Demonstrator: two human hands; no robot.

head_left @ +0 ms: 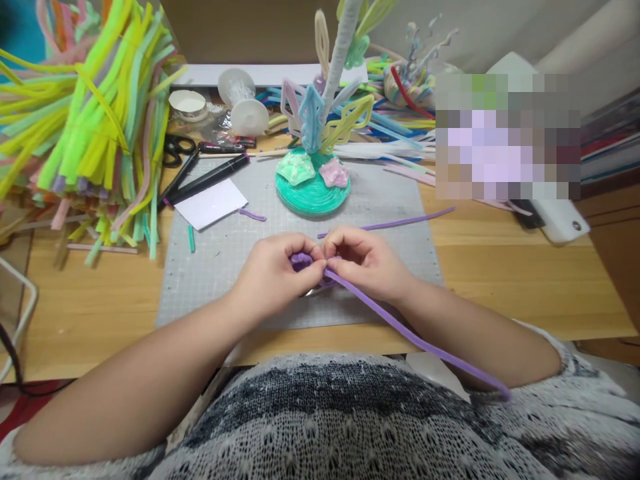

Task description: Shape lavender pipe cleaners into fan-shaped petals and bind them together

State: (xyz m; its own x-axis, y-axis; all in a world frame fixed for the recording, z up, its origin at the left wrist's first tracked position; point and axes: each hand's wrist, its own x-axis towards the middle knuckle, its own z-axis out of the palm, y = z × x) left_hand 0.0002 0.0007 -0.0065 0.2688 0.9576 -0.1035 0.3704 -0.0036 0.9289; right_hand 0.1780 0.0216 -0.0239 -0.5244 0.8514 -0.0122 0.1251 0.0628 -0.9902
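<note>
My left hand point(287, 270) is closed on a small bent purple piece of pipe cleaner point(301, 261), its thumb and forefinger pinching near the middle of the mat. Right beside it, my right hand point(367, 263) pinches a long purple pipe cleaner point(400, 325), whose free end trails down to the right over my forearm. The fingertips of both hands meet where the purple pieces join; that spot is partly hidden. Just beyond my hands lies another straight purple pipe cleaner point(390, 224). A short purple offcut point(253, 215) rests to the left.
Behind my hands stands a pipe cleaner model on a round green base point(313, 200), on a grey cutting mat point(210, 293). A large bundle of pipe cleaners point(90, 120) fills the left. Scissors point(177, 148), a black marker point(210, 177), a white card point(211, 204) and a spool point(249, 117) lie nearby.
</note>
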